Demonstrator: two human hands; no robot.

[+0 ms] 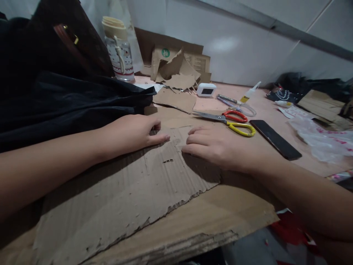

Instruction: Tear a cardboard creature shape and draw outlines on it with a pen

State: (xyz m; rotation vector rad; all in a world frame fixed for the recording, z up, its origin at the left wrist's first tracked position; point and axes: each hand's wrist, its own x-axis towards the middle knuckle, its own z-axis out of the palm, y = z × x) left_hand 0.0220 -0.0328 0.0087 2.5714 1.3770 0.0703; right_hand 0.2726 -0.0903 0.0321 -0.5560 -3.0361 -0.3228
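Torn cardboard (132,187) is just on the near side of the scissors (224,118), left hand (136,131) and right hand (217,145) apart over it, gripping nothing — I'd spread both wider and press evenly so it doesn't skid.

dim light puts a hazy glare on the wall (237,55) and soft shadows on the cardboard (124,195); edges blur.

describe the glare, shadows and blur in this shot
In the head view, a soft glare patch shows on the wall; in the head view, a dark shadow falls on the cardboard beside the right hand; also in the head view, the plastic bag at right looks blurred.
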